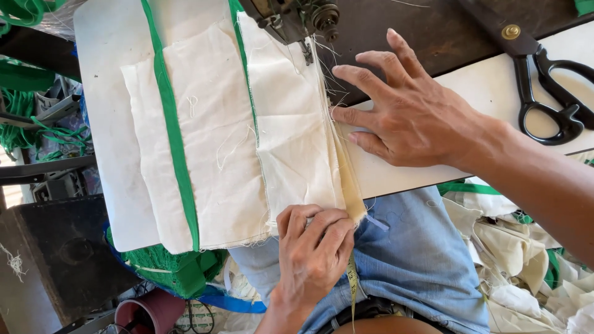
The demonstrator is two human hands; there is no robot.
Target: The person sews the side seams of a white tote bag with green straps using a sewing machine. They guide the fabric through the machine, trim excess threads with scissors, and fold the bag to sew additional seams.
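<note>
Left hand point(312, 250) seemingly pinching cream cloth point(297, 142) edge.

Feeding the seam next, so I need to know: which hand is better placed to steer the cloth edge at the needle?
Probably the right hand. Its fingers lie flat at the cream cloth edge, just below the needle. The left hand is pinching the cloth's near corner, farther away.

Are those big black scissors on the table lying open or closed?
Cannot tell for certain. The black scissors lie flat on the table, handle loops apart, but the blades run out of view at the picture's upper edge.
</note>
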